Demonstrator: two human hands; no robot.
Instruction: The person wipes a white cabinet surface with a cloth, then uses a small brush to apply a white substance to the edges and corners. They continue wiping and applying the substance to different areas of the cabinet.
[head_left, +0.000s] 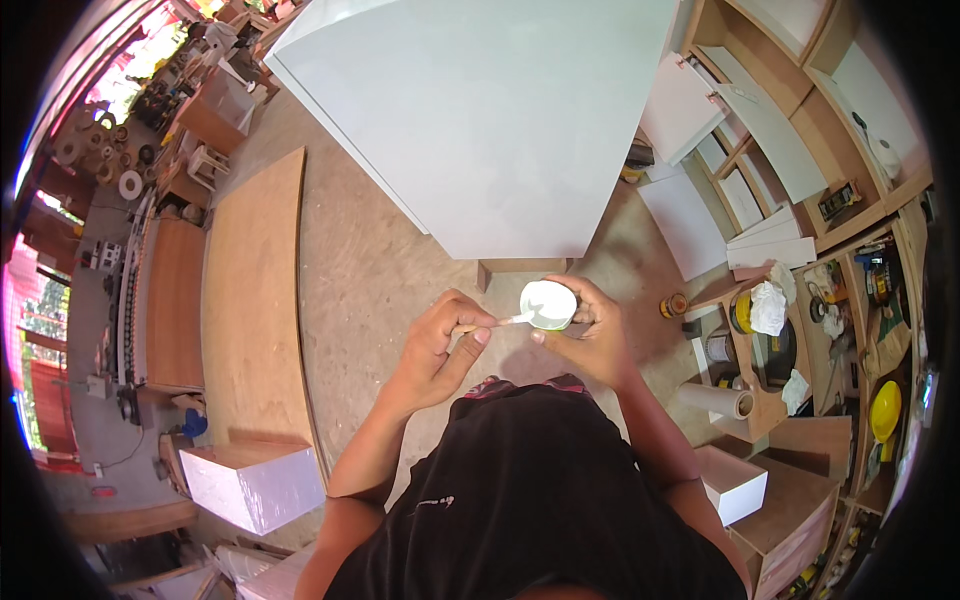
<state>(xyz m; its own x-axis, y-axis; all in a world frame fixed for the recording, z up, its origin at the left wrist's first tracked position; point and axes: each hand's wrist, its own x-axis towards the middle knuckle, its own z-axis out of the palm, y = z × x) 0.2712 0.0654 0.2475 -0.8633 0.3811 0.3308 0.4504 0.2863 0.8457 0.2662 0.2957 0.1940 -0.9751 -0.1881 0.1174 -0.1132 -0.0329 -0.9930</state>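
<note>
Between the fingers and thumb of my left hand (442, 349) is the handle of a small brush (512, 320), its whitened end reaching into a small cup (553, 300). My right hand (596, 334) grips that cup around its side, tilted so that the white inside faces up. What the cup holds looks white, perhaps paint; a little green shows on its lower edge. Just beyond both hands stands a large cabinet with a smooth pale grey-white panel (480, 127), raised on a wooden base (525, 265).
A long plywood sheet (255, 300) and a white drawer box (251, 480) lie at the left. Wooden shelving (825, 127), white panels (686, 225), a small can (673, 305) and a paper roll (716, 401) are at the right.
</note>
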